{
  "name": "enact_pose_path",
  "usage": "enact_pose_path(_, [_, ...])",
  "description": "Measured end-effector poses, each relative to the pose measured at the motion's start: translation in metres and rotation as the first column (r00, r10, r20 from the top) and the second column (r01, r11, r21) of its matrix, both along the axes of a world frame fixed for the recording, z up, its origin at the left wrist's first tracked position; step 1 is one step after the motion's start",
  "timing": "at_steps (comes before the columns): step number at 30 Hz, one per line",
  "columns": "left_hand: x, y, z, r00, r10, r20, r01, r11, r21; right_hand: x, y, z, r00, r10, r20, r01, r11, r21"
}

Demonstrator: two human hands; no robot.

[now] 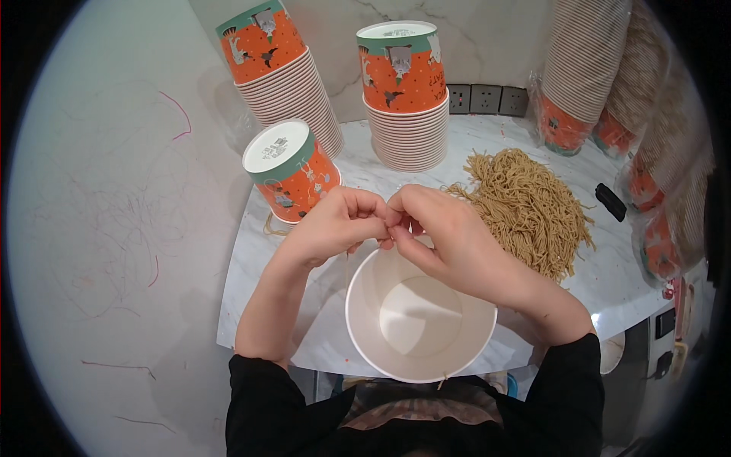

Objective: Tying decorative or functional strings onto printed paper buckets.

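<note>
A white-lined paper bucket [365, 305] faces me with its round mouth, close to my body. Over its far rim, my left hand [343, 221] and my right hand [449, 236] meet, fingertips pinched together. Whatever lies between the fingers is too small and too covered to make out. A short tan cord end [443, 378] sticks out at the bucket's near rim. To the right of my right hand lies a big heap of tan cords [525, 206]. Just beyond my left hand an orange and green bucket [293, 171] rests upside down, a bit of tan cord by its rim.
Two tall stacks of upturned buckets, a left stack [289, 91] and a middle stack [407, 126], stand along the wall. More bagged bucket stacks [582, 76] line the right side. A black object [610, 202] lies on the marble-look table [266, 305], and power sockets [485, 99] sit behind.
</note>
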State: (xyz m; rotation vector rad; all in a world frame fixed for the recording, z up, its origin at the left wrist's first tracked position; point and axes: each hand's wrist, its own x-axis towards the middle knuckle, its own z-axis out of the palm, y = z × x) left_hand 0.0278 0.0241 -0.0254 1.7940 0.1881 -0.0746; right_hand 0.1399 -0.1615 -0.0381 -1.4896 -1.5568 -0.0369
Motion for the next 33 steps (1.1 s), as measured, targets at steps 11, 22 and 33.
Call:
enact_pose_path(11, [-0.001, -0.008, 0.003, 0.989, 0.143, 0.028, -0.142, 0.990, -0.025, 0.000, -0.006, 0.002, 0.994, -0.085, 0.067, 0.094, 0.984, -0.153])
enact_pose_path(22, [-0.002, -0.012, 0.007, 0.986, 0.162, 0.040, -0.162, 0.987, -0.003, -0.004, -0.003, -0.006, 0.971, -0.189, 0.146, 0.198, 0.979, -0.052])
enact_pose_path(33, [-0.002, -0.011, 0.004, 0.985, 0.163, 0.048, -0.165, 0.986, 0.028, -0.004, -0.003, -0.004, 0.954, -0.180, 0.240, 0.188, 0.982, -0.009])
